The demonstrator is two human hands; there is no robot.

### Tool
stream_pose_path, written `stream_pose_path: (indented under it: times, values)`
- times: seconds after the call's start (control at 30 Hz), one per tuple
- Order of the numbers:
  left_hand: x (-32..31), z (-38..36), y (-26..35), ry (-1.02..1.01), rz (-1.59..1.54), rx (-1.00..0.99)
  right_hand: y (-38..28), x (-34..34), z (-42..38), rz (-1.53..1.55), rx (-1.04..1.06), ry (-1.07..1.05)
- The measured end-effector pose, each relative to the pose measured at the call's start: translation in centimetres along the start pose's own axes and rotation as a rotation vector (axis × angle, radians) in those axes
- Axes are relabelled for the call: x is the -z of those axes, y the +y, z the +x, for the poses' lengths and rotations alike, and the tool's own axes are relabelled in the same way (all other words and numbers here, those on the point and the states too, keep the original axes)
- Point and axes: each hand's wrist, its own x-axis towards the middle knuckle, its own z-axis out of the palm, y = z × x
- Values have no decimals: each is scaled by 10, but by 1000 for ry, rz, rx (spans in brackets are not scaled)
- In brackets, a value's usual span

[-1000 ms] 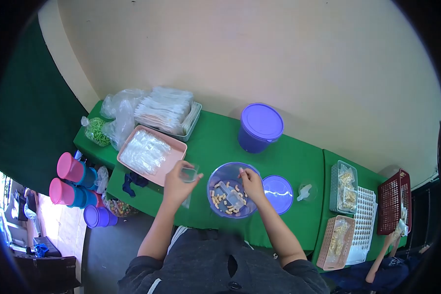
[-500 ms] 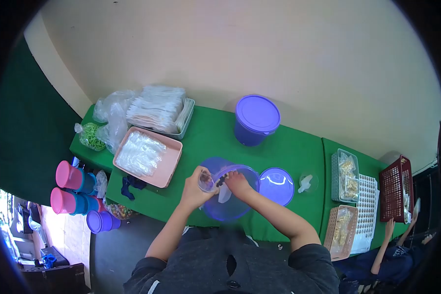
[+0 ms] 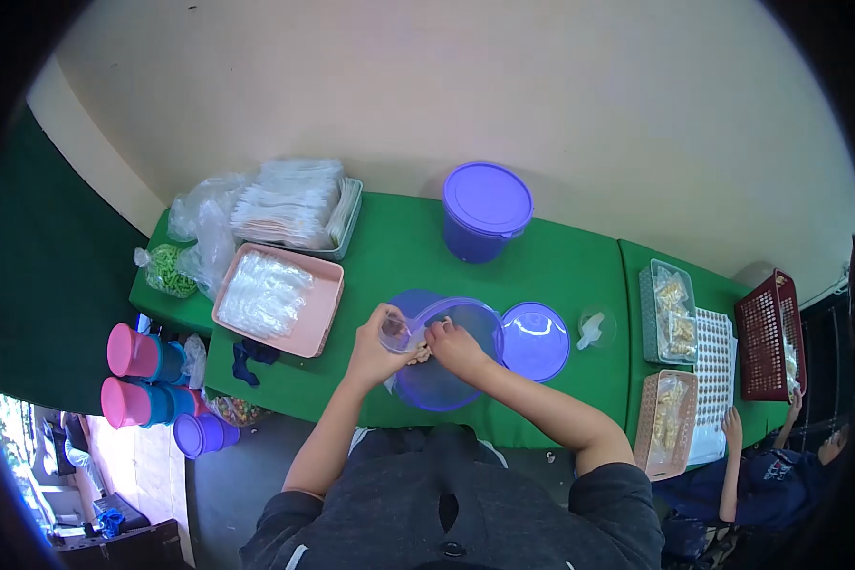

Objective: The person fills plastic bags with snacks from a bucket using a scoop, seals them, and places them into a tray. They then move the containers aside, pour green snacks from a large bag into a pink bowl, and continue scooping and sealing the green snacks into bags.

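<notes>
left hand (image 3: 375, 344): grip pinching small clear cup (image 3: 395, 334), held at rim of tilted purple bowl (image 3: 443, 356) on table (image 3: 579, 275)
right hand (image 3: 454, 346): grip curled, contents unclear
risk: tilted bowl slips, snacks likely spill past cup

A purple bowl (image 3: 446, 366) is sitting on the green cloth (image 3: 399, 247), beside a purple lid (image 3: 535, 340) and purple tub (image 3: 484, 223). A pink tray (image 3: 277, 299) is holding clear bags; pink cups (image 3: 133, 375) are standing below.
</notes>
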Motion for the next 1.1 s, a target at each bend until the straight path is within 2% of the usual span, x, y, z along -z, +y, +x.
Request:
stream_pose_path:
  times: [0.07,0.13,0.2,0.23,0.3,0.33,0.4,0.43,0.5,0.53,0.6,0.63,0.7,0.73,0.8,0.83,0.9,0.93,1.0,1.03,1.1]
  values:
    - [-2,0,-4,-27,15,-4,-10,-20,-15,-87,29,86]
    - [2,3,-2,-49,25,-2,-10,-12,-17,-174,62,165]
    - [3,3,0,-57,53,42,-5,0,-24,-50,41,-375]
    - [2,4,0,-56,51,41,-1,3,-23,-51,41,-376]
    - [1,4,0,-64,39,37,8,7,-17,-206,31,-83]
    - [-1,4,2,-67,38,44,12,8,-13,-201,31,-89]
    - [-8,5,11,-60,64,46,21,10,-4,-441,-31,-41]
    - [-12,5,13,-66,64,46,28,5,-2,-439,-36,-44]
    - [-19,6,16,-47,68,-4,41,-10,-1,-356,-27,-232]
    - [-21,6,18,-51,69,-5,46,-15,-4,-355,-32,-231]
    - [-24,7,20,-20,63,33,56,-22,-11,-84,-89,-297]
    - [-25,7,20,-21,62,34,58,-26,-15,-83,-88,-298]
    - [-29,7,23,29,32,47,55,-30,-25,185,-194,-437]
    - [-31,6,27,26,33,47,50,-31,-28,187,-197,-436]
    - [-38,-1,37,29,-39,158,37,-32,-33,466,-294,-490]
    - [-43,-4,36,25,-36,155,31,-39,-35,468,-297,-487]
    - [-51,-9,30,75,23,97,16,-58,-35,1103,-396,-463]
    - [-53,-11,25,71,24,93,4,-67,-34,1103,-399,-457]
    - [-51,-12,20,157,2,80,-20,-78,-28,1737,-659,-303]
    - [-49,-13,21,157,3,82,-23,-79,-23,1738,-659,-304]
    - [-43,-16,23,149,-10,118,-29,-75,-16,2045,-775,-124]
